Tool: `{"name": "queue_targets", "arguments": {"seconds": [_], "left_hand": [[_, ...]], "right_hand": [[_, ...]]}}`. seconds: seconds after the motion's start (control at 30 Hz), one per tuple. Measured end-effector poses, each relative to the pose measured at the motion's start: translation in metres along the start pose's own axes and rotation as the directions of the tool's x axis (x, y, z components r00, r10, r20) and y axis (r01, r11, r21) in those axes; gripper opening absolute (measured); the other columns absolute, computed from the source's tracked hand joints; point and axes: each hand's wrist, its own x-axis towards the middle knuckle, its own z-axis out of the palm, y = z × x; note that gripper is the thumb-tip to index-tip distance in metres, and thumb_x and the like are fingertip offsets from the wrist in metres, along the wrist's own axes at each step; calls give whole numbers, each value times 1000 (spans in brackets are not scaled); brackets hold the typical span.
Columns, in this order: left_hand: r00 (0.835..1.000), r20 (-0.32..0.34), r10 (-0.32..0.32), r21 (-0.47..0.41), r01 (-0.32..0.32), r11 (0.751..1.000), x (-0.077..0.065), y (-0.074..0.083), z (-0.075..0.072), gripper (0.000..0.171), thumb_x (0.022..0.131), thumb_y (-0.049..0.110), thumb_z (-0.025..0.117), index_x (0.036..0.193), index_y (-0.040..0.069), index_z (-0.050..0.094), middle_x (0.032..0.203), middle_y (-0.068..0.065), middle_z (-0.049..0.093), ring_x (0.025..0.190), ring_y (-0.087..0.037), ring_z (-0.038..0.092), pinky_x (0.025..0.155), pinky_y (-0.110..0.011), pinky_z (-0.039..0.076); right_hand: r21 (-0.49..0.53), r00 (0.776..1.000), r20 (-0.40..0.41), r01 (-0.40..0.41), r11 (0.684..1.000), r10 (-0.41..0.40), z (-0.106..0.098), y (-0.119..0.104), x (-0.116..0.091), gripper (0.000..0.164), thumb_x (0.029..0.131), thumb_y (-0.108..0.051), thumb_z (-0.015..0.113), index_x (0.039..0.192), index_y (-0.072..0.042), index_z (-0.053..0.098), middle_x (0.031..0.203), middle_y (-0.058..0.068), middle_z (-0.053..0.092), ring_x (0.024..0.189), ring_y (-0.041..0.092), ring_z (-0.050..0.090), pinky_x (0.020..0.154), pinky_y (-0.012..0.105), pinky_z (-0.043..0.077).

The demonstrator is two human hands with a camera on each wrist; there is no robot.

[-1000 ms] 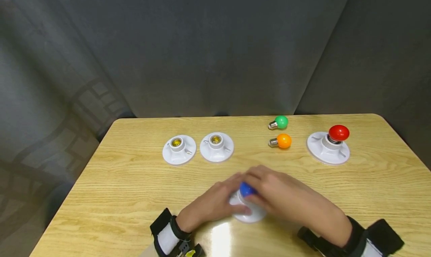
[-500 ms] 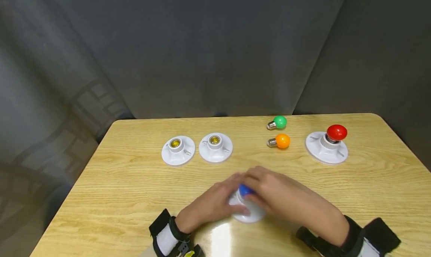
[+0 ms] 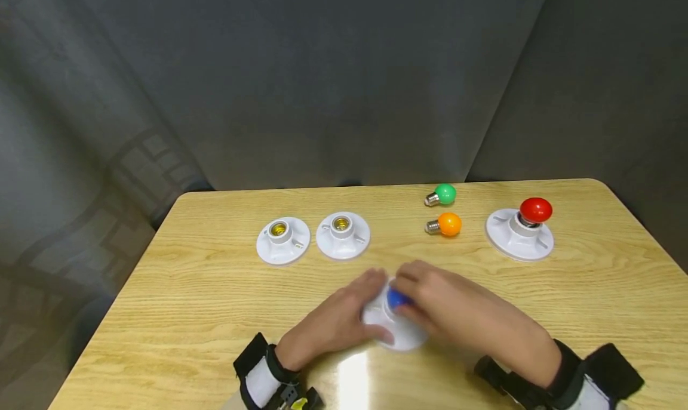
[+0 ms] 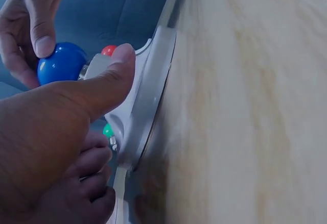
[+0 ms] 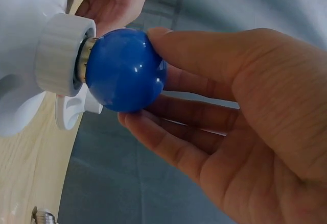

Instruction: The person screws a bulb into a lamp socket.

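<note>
In the right wrist view, my right hand (image 5: 204, 96) pinches a round blue light bulb (image 5: 125, 71) between thumb and fingertips. The bulb's metal base sits in the mouth of a white lamp holder (image 5: 61, 55), with a strip of thread showing. My left hand (image 3: 341, 314) holds the round base of this lamp holder from the left, thumb across its near side and fingers toward its far side. In the left wrist view the thumb lies over the white rim and the other fingers are curled below it, partly hidden.
Two white lamp holders without bulbs, the left one (image 3: 283, 241) and the right one (image 3: 343, 236), stand behind my left hand. A green bulb (image 3: 445, 194) and an orange bulb (image 3: 449, 224) lie farther right. A red bulb (image 3: 536, 210) stands in another holder (image 3: 518, 243).
The held lamp holder and blue bulb have shifted slightly away from me. My left hand's fingers have moved apart from the right hand's, baring more of the white base.
</note>
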Motion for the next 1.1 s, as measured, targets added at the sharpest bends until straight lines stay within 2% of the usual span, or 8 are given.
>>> {"name": "queue_targets", "arguments": {"seconds": [0.13,0.53,0.87,1.1], "left_hand": [[999,-5,-40,27,40,999,0,-1,-2,101,76,55,73,152,9,26,158,-13,26,143,-24,22,113,-51,32],[998,-29,-47,37,48,998,0,-4,-10,99,75,56,73,151,7,30,157,-13,28,144,-25,21,115,-51,30],[993,-48,-106,44,108,993,-2,-7,-18,98,76,56,72,151,9,30,160,-10,25,144,-23,20,116,-50,28],[991,-62,-117,43,119,992,-3,-8,-20,97,76,56,72,151,9,32,160,-8,25,144,-25,20,115,-53,29]], "right_hand": [[21,1000,-4,-21,1000,21,-1,4,0,14,82,-12,75,93,-6,69,92,6,67,76,12,60,63,29,62],[37,994,23,-112,993,111,-10,12,-3,18,80,-10,77,94,-2,70,90,7,66,76,15,60,65,34,62],[43,976,57,-214,976,211,-18,24,-9,18,80,-8,78,94,-3,69,88,5,64,73,16,58,63,36,61],[12,957,72,-283,959,281,-24,31,-15,17,78,-3,79,90,-3,68,83,4,62,70,17,56,61,37,59]]}}
